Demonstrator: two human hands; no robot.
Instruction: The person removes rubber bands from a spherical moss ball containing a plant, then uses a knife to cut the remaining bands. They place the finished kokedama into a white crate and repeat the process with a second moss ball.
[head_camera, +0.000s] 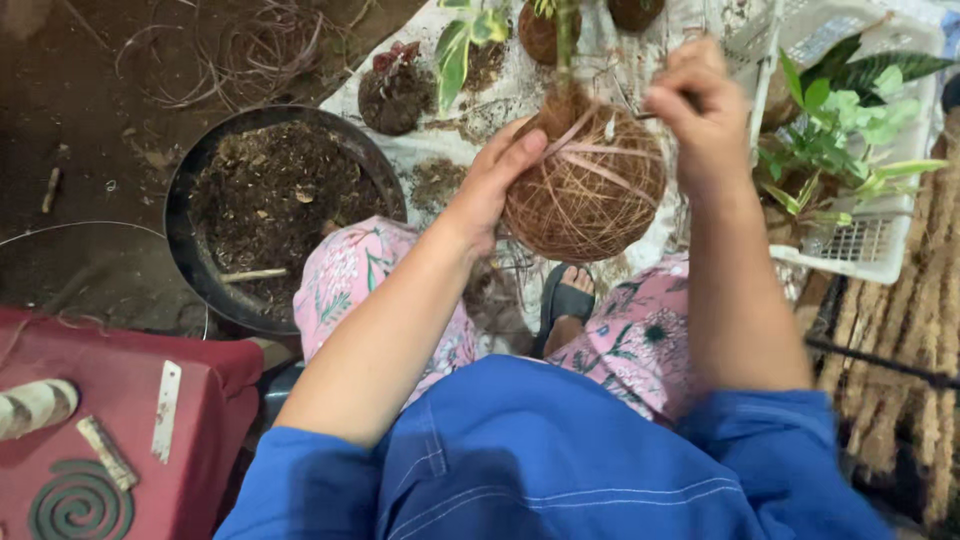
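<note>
Two hands work one fibre-wrapped plant ball (585, 185): the left hand (495, 180) cups its side, fingers spread against it; the right hand (700, 110), raised above, pinches a pink string (600, 150).

Blue top here, short sleeves ending above the elbows, pale stitching running in lines across the front; forearms bare, left hand (495, 180) and right hand (700, 110) without gloves or rings in view; pink trousers below, patterned with flowers and leaves; a dark sandal on one foot.
</note>
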